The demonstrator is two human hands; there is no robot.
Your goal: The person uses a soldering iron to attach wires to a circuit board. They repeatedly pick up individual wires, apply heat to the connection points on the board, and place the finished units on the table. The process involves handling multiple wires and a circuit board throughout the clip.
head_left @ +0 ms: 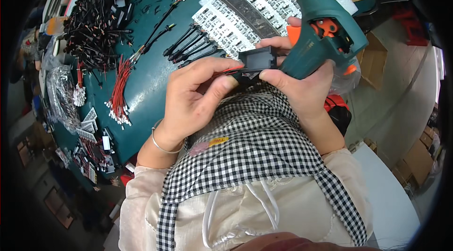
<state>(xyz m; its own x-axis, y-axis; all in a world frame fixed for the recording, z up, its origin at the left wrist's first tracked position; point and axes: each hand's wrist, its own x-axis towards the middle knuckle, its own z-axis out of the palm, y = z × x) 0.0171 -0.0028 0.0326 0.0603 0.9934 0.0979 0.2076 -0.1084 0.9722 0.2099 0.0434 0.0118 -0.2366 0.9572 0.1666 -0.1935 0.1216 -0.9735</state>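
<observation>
In front of my chest is a small open black plastic case [260, 58], its hollow side facing up. My left hand [196, 93] is closed at the case's left end, with thumb and forefinger pinching a thin red wire [233, 69]. The right thumb presses the case's near edge while other fingers reach behind it. That same right hand [302, 83] also grips a green glue gun [309, 48] with an orange trigger [293, 35]. The wire's inner end is hidden by my fingers.
White circuit boards [222, 20] lie in sheets on the green table [146, 88], a dark bar [243, 8] across them. Black cable connectors [191, 43] sit nearby. Left are a heap of black leads [92, 29], red wires [121, 86] and a clear plastic bag [61, 93].
</observation>
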